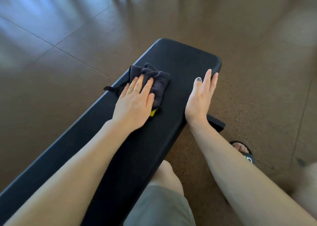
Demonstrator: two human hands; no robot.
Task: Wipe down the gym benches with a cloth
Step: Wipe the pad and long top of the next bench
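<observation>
Black padding covers the gym bench (180, 68), a long flat pad that runs from the lower left corner of the view up toward the middle, ending in a rounded far edge. On its top, near that far end and close to the left edge, lies a dark cloth (159, 81), bunched into folds, with a loose corner trailing over the bench's left side and a small yellow tag showing at its near edge.

Around the bench spreads a brown floor (257, 97), speckled on the right and crossed by thin seam lines on the left, where pale light reflects off it. A black foot of the bench frame (217, 122) sticks out on the right, beneath the pad. At the top edge a few dark legs of other equipment are just visible, too blurred to name.

The left hand (135, 102) lies flat on the cloth, palm down, its fingers straight and spread, pressing the fabric against the pad rather than clutching it; a thin ring (136, 90) sits on 1 finger. The right hand (201, 98) rests along the bench's right edge, fingers straight and together over the side, thumb lying on the top surface, gripping nothing. Both forearms reach in from the bottom of the view. Below are a knee in grey shorts (159, 205) and, further right, a foot in a black sandal (243, 150) on the floor
</observation>
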